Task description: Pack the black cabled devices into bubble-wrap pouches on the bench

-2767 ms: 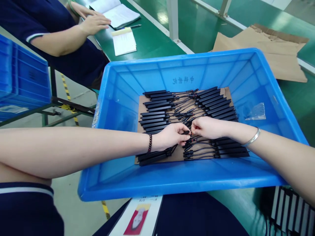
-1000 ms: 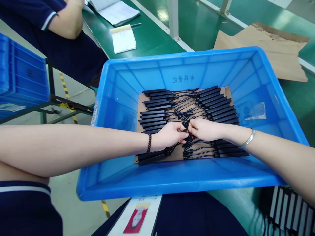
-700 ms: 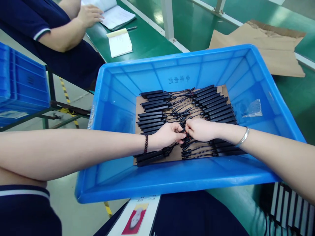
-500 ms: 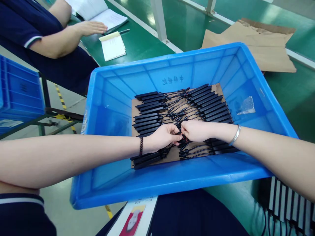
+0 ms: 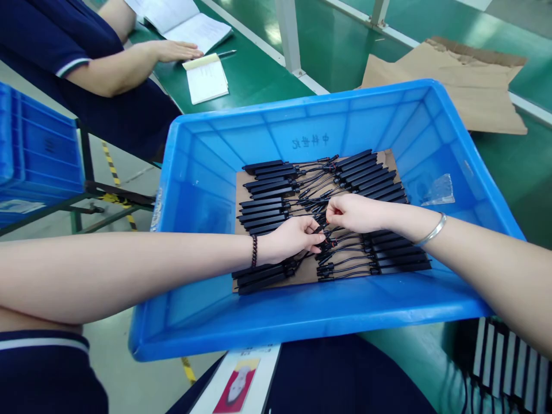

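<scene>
A blue plastic bin sits in front of me with a brown cardboard sheet on its floor. Two rows of flat black antenna strips with thin black cables lie on the sheet. My left hand, with a bead bracelet at the wrist, is pinched on cable ends in the middle of the bin. My right hand, with a silver bangle at the wrist, is closed on cable ends just above and right of the left hand. What exactly sits between the fingertips is hidden.
A small clear plastic bag lies at the bin's right side. Behind the bin are brown cardboard pieces on the green table. A co-worker's arm rests by a notepad and open book at upper left. Another blue crate stands left.
My right hand has lifted up and away from my left hand, opening a small gap between them. The co-worker's hand has moved onto the open book. The view has shifted slightly.
</scene>
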The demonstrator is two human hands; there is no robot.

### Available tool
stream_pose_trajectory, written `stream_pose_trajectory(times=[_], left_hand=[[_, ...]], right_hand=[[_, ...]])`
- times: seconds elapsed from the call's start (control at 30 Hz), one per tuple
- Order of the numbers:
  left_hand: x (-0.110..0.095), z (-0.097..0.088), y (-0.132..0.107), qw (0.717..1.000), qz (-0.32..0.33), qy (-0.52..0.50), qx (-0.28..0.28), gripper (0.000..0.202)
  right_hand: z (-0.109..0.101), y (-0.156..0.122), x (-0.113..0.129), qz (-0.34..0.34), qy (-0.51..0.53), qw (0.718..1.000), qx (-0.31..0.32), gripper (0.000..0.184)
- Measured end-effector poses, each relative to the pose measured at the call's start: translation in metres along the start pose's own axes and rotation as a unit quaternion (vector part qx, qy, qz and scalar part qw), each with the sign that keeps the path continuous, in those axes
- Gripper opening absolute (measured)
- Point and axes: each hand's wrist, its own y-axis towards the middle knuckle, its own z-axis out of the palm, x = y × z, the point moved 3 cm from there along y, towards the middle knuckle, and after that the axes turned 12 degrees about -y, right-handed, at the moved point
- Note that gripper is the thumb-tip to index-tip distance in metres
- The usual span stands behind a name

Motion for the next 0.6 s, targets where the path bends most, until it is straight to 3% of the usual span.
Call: stream_pose_trajectory(times=[0.13,0.4,0.6], left_hand=[[-0.0014,-0.0001,0.0011,0.999,0.027,-0.038,-0.008,0.016],[-0.0008,-0.0004,0.0027,0.999,0.028,-0.018,0.0,0.019],[-0.0037,0.0017,0.0005,0.999,0.02,-0.035,-0.004,0.012]], right_hand=[[0.0012,-0.0041,0.005,-0.013,0.045,0.998,0.03,0.009],[0.003,-0.0018,0.0053,0.027,0.069,0.997,-0.025,0.009],[0.0037,-0.0012,0.0043,0.01,0.073,0.997,-0.016,0.009]])
